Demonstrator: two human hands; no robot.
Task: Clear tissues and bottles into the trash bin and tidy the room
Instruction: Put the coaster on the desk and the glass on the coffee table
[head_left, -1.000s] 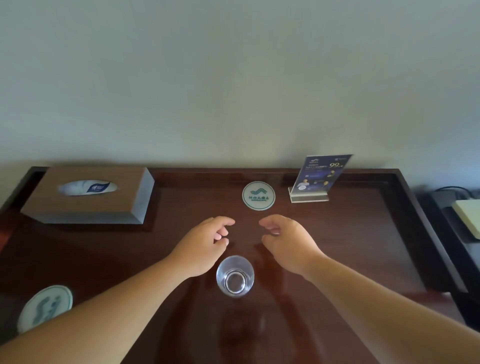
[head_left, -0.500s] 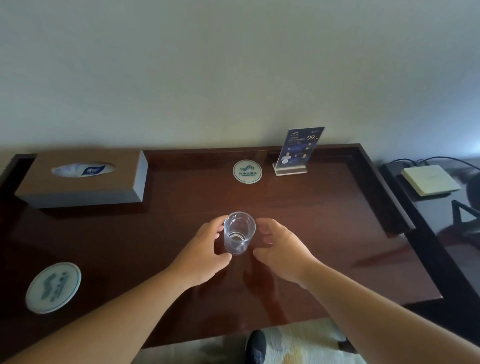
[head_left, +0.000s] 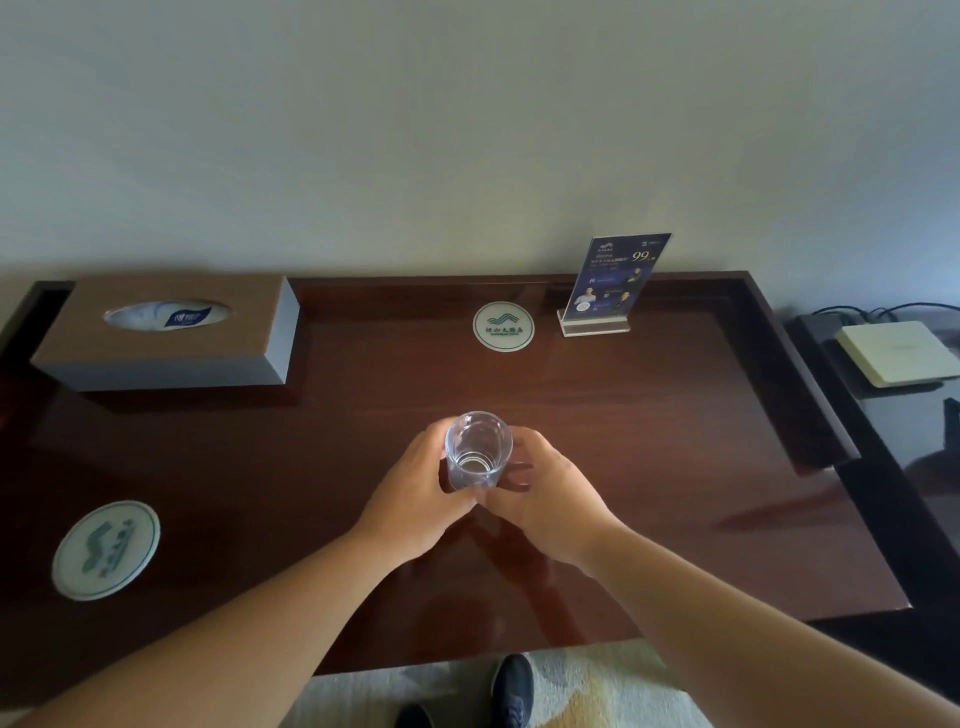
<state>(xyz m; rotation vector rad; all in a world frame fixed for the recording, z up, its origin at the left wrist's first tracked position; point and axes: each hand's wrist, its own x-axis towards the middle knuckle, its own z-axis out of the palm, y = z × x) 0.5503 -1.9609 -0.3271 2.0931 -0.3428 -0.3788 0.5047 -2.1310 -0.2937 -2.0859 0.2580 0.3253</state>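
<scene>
A loose coaster (head_left: 105, 550) lies by the desk's (head_left: 675, 441) front left edge, and the tissue box (head_left: 166, 332) sits in its back left corner. My left hand (head_left: 415, 499) and right hand (head_left: 545, 504) both wrap the empty glass (head_left: 478, 452) at mid-desk. I'd keep it upright, grip low and gently, and set it centred on the back-edge coaster (head_left: 503, 326).

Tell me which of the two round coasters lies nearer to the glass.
The back coaster, beside the sign stand, is nearer the glass. The other coaster lies far off, at the table's front left.
</scene>
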